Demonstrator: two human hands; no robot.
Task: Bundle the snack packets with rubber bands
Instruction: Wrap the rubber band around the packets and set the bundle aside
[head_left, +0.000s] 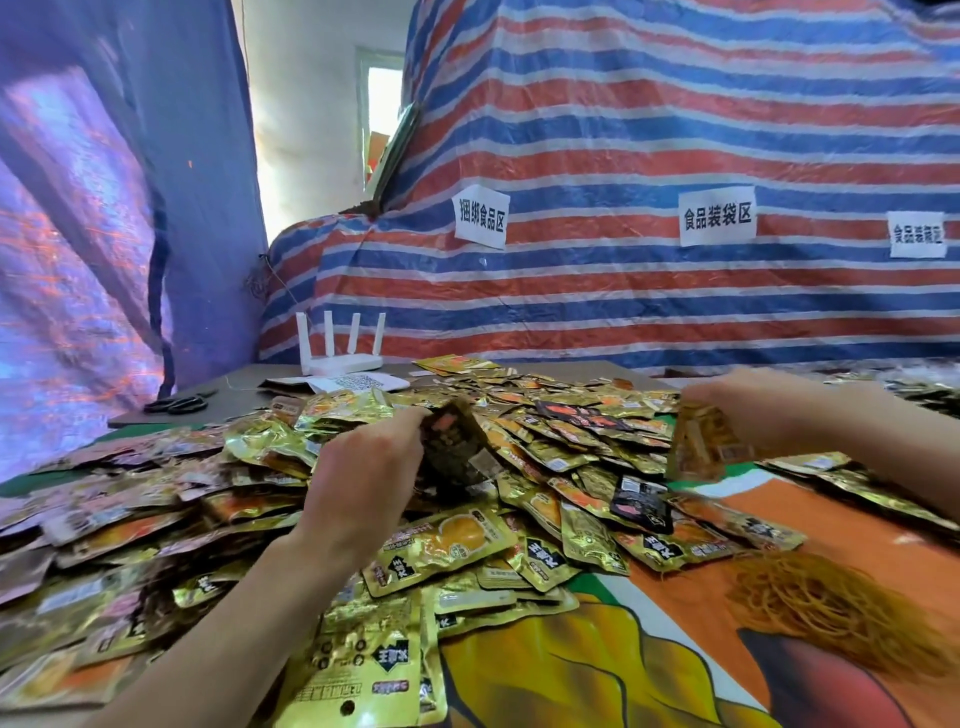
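Packets of gold foil (696, 447) stand gripped in the right hand (740, 408); the left hand (363, 470) pinches a dark, blurred packet (452, 441) above the shiny heap (566, 467).

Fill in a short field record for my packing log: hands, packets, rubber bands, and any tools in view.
left hand: grips a dark packet above the heap
right hand: holds gold packets at the heap's right side
loose packets: heaped between and around both hands
rubber bands: loose pile, near right, untouched
scissors: far left, beyond the heap
router: behind the heap
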